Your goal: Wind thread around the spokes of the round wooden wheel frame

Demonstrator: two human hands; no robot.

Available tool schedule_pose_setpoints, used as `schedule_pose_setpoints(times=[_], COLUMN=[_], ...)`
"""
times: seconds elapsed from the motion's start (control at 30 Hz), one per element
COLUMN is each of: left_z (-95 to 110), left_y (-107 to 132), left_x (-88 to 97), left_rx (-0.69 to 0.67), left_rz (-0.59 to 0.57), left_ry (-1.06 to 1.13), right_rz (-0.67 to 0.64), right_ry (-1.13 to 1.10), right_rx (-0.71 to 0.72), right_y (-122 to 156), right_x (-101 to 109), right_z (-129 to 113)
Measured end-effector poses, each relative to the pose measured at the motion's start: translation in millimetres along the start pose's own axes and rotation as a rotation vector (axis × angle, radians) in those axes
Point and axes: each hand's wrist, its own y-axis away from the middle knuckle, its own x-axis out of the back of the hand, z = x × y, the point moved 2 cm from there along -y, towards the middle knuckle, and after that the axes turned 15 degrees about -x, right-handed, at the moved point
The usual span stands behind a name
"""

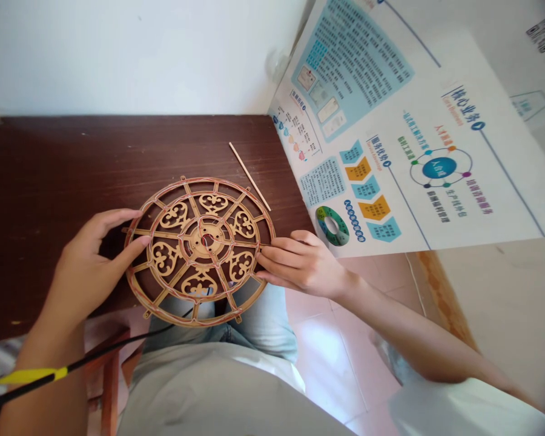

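A round, pale wood-look lattice (218, 232), apparently assembled, with reddish wire (206, 240) strung along rings and spokes, spans the near edge of a dark, glossy table (118, 145); what remains undone cannot be told. The left hand (88, 254) holds its left rim, the right hand (300, 260) its right. A thin, straight stick (249, 177) lies beyond.

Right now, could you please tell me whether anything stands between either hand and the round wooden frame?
Nothing visible does. The left hand is at the left side of the round wooden frame, and the right hand holds its right edge. The thin stick lies beyond it on the table, clear of both hands.
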Motion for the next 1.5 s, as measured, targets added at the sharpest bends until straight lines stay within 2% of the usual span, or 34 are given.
schedule_pose_setpoints(times=[0.53, 0.8, 1.3, 1.5], left_z=[2, 4, 4, 5], left_y=[-2, -3, -1, -2], left_x=[0.3, 0.6, 1.7, 3.4], left_rx=[0.006, 0.005, -0.022, -0.042], left_rz=[-0.012, -0.022, -0.039, -0.035], left_ry=[0.003, -0.014, -0.022, -0.032], right_rz=[0.016, 0.092, 0.040, 0.012], right_ry=[-0.038, -0.055, -0.126, -0.143], right_rx=[0.035, 0.000, -0.035, -0.100], right_y=[1, 13, 8, 9], right_x=[-5, -9, -9, -8], right_z=[4, 5, 5, 4])
